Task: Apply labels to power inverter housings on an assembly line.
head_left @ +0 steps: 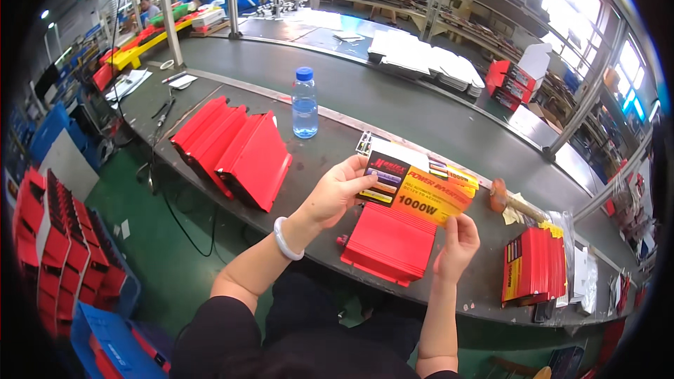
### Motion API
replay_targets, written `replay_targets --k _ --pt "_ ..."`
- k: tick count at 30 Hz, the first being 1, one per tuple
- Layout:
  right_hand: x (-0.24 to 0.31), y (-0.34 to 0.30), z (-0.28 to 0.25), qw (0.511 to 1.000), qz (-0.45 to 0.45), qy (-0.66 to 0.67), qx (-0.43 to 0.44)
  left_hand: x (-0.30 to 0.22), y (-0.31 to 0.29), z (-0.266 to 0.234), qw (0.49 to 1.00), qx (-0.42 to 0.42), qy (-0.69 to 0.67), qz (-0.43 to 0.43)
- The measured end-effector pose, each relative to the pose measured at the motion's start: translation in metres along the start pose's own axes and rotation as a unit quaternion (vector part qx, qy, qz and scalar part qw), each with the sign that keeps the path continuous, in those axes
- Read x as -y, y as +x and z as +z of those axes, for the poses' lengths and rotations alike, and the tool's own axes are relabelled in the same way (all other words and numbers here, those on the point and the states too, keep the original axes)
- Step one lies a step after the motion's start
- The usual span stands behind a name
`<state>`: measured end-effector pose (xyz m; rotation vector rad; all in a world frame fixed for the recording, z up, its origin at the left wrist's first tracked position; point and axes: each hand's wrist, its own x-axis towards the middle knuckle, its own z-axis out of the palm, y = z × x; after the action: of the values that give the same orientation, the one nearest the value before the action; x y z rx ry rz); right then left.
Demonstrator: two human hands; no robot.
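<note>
Hands are seen from above at a long dark grey workbench [393,109], both closed on a flat yellow, black and red printed card sleeve [415,184] that is held in the air just above a red ribbed metal casing [388,238] lying at the near edge of the bench. The left hand [339,193] is raised with the wrist bent back, a pale bangle [286,238] worn on it, and its fingers are curled round the sleeve's left end, thumb on the printed face. The right hand [458,244] is lifted from below, its fingers pinching the sleeve's lower right edge. It is judged that the sleeve is being readied for the casing; the step is likely best done by keeping both grips at the edges so the card is not creased, and by squaring it to the casing before it is lowered. To the left, a stack of red folded metal covers [235,147] is leaned on the bench, with a clear plastic water bottle with a blue cap [305,104] standing upright just behind it. To the right, a wooden-handled mallet [512,200] is laid near a pile of red boxed units [535,267].
</note>
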<state>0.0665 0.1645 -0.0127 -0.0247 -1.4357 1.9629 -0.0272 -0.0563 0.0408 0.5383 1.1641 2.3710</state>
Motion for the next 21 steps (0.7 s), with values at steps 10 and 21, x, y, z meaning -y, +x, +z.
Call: replay_targets --k 10,21 --pt "0.023 -0.007 -0.003 0.975 -0.107 -0.187 -0.048 0.007 -0.004 -0.012 0.995 0.015 0.081 0.060" --pt "0.015 -0.018 -0.008 0.968 -0.053 -0.244 -0.032 0.024 -0.014 -0.030 0.966 -0.073 0.237 0.066"
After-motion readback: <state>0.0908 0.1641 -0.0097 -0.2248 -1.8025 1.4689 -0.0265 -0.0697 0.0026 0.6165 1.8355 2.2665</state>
